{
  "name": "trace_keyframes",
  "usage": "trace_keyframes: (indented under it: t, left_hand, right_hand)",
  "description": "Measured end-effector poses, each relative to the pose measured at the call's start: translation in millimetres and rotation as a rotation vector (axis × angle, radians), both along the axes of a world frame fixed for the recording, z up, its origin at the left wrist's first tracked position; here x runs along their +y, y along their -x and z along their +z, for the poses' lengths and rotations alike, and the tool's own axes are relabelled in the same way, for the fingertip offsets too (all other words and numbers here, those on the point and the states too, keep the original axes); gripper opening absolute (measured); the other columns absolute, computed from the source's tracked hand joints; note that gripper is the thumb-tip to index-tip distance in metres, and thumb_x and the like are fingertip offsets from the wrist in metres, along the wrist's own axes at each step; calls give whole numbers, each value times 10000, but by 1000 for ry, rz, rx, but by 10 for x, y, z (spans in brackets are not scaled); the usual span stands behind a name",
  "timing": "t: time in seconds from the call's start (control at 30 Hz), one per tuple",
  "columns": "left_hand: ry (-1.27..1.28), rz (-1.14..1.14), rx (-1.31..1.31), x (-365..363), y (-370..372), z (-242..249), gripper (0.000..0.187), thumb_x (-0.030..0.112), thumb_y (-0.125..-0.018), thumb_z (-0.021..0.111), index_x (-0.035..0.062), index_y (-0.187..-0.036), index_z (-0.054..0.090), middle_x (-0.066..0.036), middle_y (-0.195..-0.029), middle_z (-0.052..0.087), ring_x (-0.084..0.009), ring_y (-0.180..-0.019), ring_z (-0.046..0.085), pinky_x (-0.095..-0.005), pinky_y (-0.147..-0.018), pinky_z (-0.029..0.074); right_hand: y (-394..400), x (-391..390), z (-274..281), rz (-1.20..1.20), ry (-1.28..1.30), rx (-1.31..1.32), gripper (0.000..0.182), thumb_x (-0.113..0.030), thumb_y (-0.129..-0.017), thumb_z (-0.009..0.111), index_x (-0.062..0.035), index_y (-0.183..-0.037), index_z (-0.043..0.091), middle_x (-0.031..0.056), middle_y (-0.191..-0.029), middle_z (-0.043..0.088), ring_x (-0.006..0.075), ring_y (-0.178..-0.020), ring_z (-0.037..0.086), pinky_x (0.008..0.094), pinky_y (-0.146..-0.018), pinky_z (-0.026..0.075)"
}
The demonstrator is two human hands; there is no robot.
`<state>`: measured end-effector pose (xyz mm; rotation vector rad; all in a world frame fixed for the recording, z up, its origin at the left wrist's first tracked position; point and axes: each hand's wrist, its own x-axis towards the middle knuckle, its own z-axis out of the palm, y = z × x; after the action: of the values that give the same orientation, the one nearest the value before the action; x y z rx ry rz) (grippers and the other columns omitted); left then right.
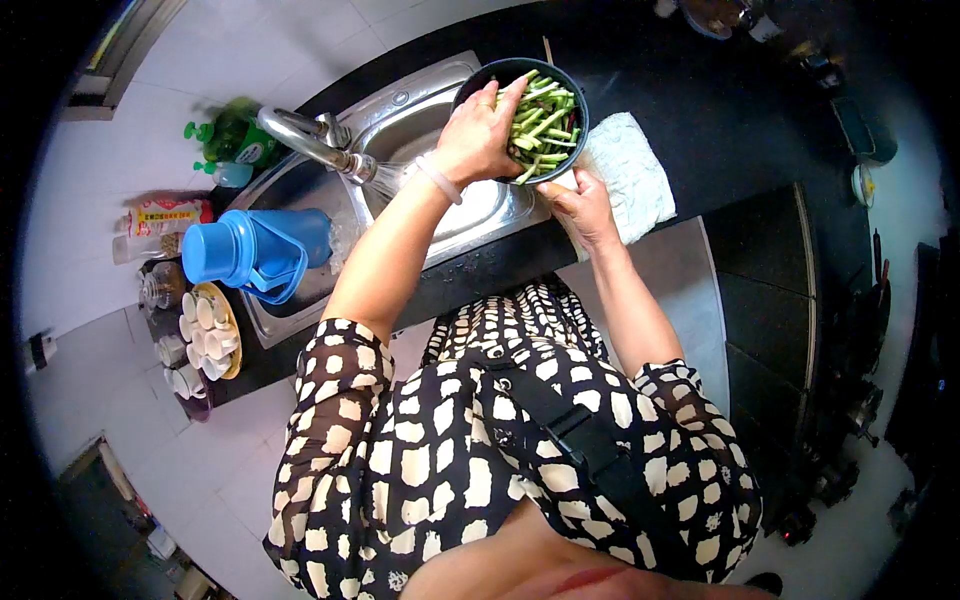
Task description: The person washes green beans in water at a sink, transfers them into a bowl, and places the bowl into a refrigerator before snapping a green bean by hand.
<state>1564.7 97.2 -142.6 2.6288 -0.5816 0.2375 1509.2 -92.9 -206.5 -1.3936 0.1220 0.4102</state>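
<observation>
A dark round bowl (578, 150) full of cut green vegetable stems (543, 125) is held above the right end of the sink. My left hand (482, 135) reaches over its left rim, the fingers stretched out and the thumb apart, resting against the stems. My right hand (587, 207) grips the bowl's near rim, with the fingers partly hidden beneath it. Water sprays from the faucet (325, 148) into the sink (440, 235), just left of my left wrist.
A blue thermos jug (250, 250) stands at the sink's left side. Behind it are green soap bottles (235, 140). White cups (208, 335) sit on a tray at the left. A white cloth (630, 175) lies on the black counter (690, 110) right of the bowl.
</observation>
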Motion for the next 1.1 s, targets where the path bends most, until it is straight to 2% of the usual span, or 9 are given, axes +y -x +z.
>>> trace_keyframes:
  t: [0.13, 0.23, 0.4, 0.7, 0.83, 0.9, 0.97, 1.03, 1.1]
  left_hand:
    - [-16, -62, 28, -40, -53, -9, 819, 239, -542, 719, 152, -1282, 380, -262, -1089, 506, -379, -891, 569, -427, -790, 463]
    - [46, -102, -12, -51, -25, -17, 719, 189, -574, 690, 154, -1243, 431, -227, -1100, 518, -372, -903, 568, -415, -798, 460]
    - [118, -103, -17, -39, 117, -37, 758, 94, -570, 702, 137, -1267, 406, -166, -1223, 433, -360, -1143, 399, -431, -968, 345]
    - [450, -30, -150, 94, 310, -116, 582, 127, -646, 594, 56, -1206, 450, -178, -1229, 449, -362, -1193, 367, -438, -1014, 284]
    - [586, 48, -109, 163, 532, -168, 432, 42, -693, 581, 39, -1120, 516, -153, -1126, 537, -321, -1082, 492, -390, -935, 375]
    - [554, 78, -65, 260, 686, -307, 363, 11, -712, 548, 24, -1074, 543, -160, -1057, 565, -323, -1009, 529, -368, -897, 397]
    - [552, 114, -23, 369, 846, -465, 342, -1, -723, 537, 11, -1065, 547, -157, -1033, 572, -302, -990, 541, -352, -883, 407]
    - [616, 99, 44, 521, 936, -792, 339, -13, -770, 539, -10, -1109, 522, -136, -1100, 545, -230, -1027, 536, -324, -910, 404]
    - [680, 88, 137, 620, 1027, -942, 329, -23, -789, 530, -21, -1118, 514, -122, -1111, 535, -198, -1023, 533, -311, -910, 407]
  right_hand:
    - [13, 43, -44, -46, -51, 7, 322, -124, -710, 712, -8, -979, 578, 8, -864, 603, 82, -714, 540, 217, -630, 434]
    - [36, 108, 23, -103, -129, 60, 266, -131, -723, 700, -55, -937, 562, -25, -786, 563, 56, -629, 493, 187, -540, 390]
    - [31, 71, -51, -102, -140, 107, 296, -113, -716, 702, -15, -956, 560, 15, -841, 599, 73, -673, 538, 206, -590, 432]
    - [56, 37, -193, -103, -72, 137, 289, -155, -736, 687, -69, -969, 537, 5, -834, 597, 109, -652, 565, 198, -585, 460]
    - [81, -16, -72, -245, -11, 267, 386, -210, -708, 716, -80, -1015, 522, 43, -942, 590, 192, -891, 573, 433, -735, 486]
    - [101, -11, -90, -324, -68, 221, 334, -223, -705, 723, -77, -958, 562, 11, -877, 612, 124, -728, 580, 254, -543, 453]
    - [98, -33, -182, -340, -69, 137, 329, -240, -691, 733, -75, -936, 587, 19, -860, 617, 117, -731, 579, 264, -547, 452]
    - [32, -63, -478, -333, -51, 171, 416, -251, -703, 721, -71, -1031, 540, 64, -993, 587, 199, -910, 563, 433, -711, 486]
    - [-32, -25, -790, -409, -36, 48, 413, -264, -694, 725, -57, -1007, 551, 72, -966, 594, 195, -863, 580, 401, -654, 504]
